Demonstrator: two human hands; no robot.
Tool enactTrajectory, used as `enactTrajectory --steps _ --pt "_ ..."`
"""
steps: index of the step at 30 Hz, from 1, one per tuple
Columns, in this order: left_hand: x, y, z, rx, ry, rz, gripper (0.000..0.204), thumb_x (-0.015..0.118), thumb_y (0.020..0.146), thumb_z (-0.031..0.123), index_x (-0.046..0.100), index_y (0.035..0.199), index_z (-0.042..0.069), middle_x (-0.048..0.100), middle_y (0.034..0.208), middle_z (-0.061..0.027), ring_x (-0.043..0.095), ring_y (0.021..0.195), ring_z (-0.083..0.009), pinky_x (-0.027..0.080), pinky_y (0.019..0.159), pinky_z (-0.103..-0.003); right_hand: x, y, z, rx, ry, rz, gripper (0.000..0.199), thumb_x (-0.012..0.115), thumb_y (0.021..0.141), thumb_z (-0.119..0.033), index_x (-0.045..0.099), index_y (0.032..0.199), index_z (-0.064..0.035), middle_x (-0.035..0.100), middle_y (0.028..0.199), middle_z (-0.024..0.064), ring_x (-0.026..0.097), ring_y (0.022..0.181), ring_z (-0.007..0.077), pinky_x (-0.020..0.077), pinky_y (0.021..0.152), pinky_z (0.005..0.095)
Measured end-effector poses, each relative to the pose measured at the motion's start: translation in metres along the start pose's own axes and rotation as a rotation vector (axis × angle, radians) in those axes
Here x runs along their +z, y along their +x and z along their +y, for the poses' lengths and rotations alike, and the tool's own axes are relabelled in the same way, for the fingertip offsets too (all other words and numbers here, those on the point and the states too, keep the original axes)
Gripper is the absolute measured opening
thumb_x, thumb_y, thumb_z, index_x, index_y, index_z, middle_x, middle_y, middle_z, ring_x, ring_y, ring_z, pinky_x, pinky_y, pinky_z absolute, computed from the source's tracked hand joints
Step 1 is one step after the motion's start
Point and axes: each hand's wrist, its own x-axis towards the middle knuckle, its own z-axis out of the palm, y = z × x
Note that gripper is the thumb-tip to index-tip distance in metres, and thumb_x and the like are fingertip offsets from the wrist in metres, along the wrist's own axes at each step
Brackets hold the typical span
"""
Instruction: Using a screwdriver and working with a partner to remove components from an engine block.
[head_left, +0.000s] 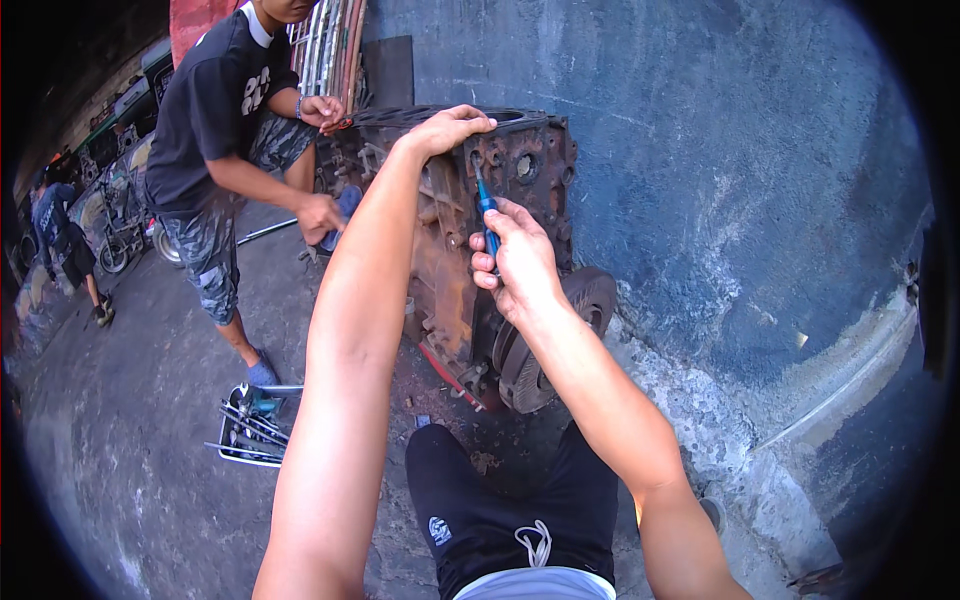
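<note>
A rusty engine block [445, 290] stands upright on the ground in front of me, beside the wall. Across its top edge lies my left hand [447, 132], fingers stretched out and holding nothing. My right hand [522, 255] is closed around the blue handle of a screwdriver [487, 205]. The screwdriver's shaft points up, with its tip at the block's end face near the top corner, close to a round hole. I cannot tell how firmly the tip touches. A grooved pulley wheel [520, 375] sits low on the block's right side.
A co-worker [215, 130] in a dark shirt and camouflage shorts leans by the block's far left side. A tray of tools [250, 440] lies on the ground at left. A blue wall [720, 180] rises at right. Another person [60, 220] and a motorcycle [118, 235] are farther off.
</note>
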Motion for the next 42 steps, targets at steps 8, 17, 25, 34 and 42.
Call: enactTrajectory --steps 8,17,25,34,42 --pt "0.0 0.014 -0.021 -0.003 0.02 0.026 0.069 0.067 0.076 0.066 0.066 0.128 0.02 0.062 0.135 -0.0103 0.051 0.131 -0.0292 0.032 0.112 -0.041 -0.004 -0.003 -0.001 0.014 -0.188 -0.028 0.049 0.045 0.103 -0.018 0.031 0.149 -0.0141 0.05 0.08 0.0043 0.044 0.052 0.0094 0.0331 0.04 0.0233" --pt "0.008 0.012 -0.018 -0.002 0.028 0.066 0.066 0.066 0.075 0.068 0.069 0.124 0.024 0.063 0.134 -0.0071 0.047 0.135 -0.029 0.014 0.117 -0.051 0.013 -0.005 0.024 -0.028 -0.147 0.049 0.049 0.042 0.104 -0.018 0.027 0.15 -0.0182 0.049 0.08 0.0035 0.042 0.05 0.0095 0.0325 0.04 0.0239" --pt "-0.004 0.006 -0.012 0.018 -0.009 0.013 0.065 0.069 0.08 0.061 0.065 0.127 0.016 0.062 0.131 -0.0102 0.051 0.127 -0.0267 0.032 0.111 -0.04 0.038 0.003 0.063 -0.216 -0.065 0.118 0.045 0.045 0.104 -0.019 0.032 0.147 -0.0194 0.048 0.078 0.0016 0.041 0.049 0.0089 0.0328 0.038 0.0233" --pt "-0.008 -0.004 -0.019 0.02 -0.053 0.009 0.068 0.073 0.079 0.058 0.065 0.127 0.01 0.062 0.13 -0.0157 0.053 0.126 -0.0282 0.036 0.109 -0.038 0.037 0.007 0.073 -0.116 -0.146 0.109 0.042 0.043 0.105 -0.021 0.029 0.145 -0.0245 0.05 0.083 0.0044 0.046 0.048 0.0116 0.0362 0.037 0.0263" --pt "0.002 0.002 -0.009 0.046 -0.043 0.042 0.066 0.072 0.079 0.059 0.066 0.127 0.013 0.065 0.126 -0.0129 0.056 0.12 -0.0268 0.039 0.104 -0.037 0.019 -0.002 0.035 -0.086 -0.082 0.047 0.045 0.046 0.103 -0.018 0.03 0.146 -0.018 0.048 0.079 0.0034 0.043 0.051 0.0099 0.0331 0.04 0.0244"
